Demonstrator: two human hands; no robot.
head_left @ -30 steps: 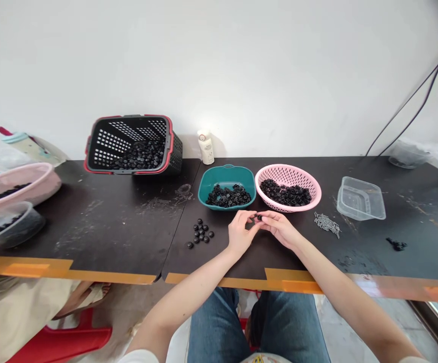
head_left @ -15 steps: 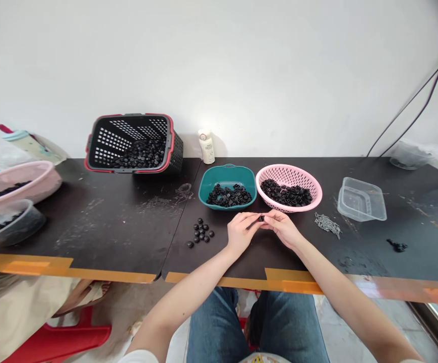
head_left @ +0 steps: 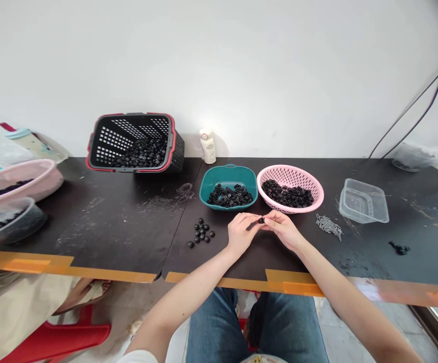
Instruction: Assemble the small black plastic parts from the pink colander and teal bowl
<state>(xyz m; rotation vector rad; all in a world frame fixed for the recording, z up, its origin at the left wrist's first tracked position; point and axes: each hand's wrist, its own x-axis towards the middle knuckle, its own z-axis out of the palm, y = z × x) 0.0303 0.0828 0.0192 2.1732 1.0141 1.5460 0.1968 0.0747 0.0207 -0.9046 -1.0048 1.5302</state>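
Between the fingertips of both hands is a small black round plastic part point(head_left: 261, 220). My left hand point(head_left: 240, 233) pinches it from the left, and my right hand point(head_left: 282, 229) grips it from the right. Fingers cover most of the part. Just beyond the hands stand a teal tray point(head_left: 228, 174) of small black ring-like pieces and a pink perforated basket point(head_left: 309, 182) of thin black pieces. Several black round caps point(head_left: 202, 232) lie on the table left of my left hand. To the right of my right hand is a pile of grey screw-like pins point(head_left: 329, 226).
A dark basket with a red rim point(head_left: 172, 146) holds many black parts at the back left. A white bottle point(head_left: 208, 147), a clear plastic box point(head_left: 364, 201) and a small black cluster point(head_left: 399, 248) are on the table point(head_left: 120, 217). Pink and clear tubs point(head_left: 48, 176) stand far left, near another person's leg.
Both hands keep nearly the same pose around the small black part. The whole view has shifted very slightly.
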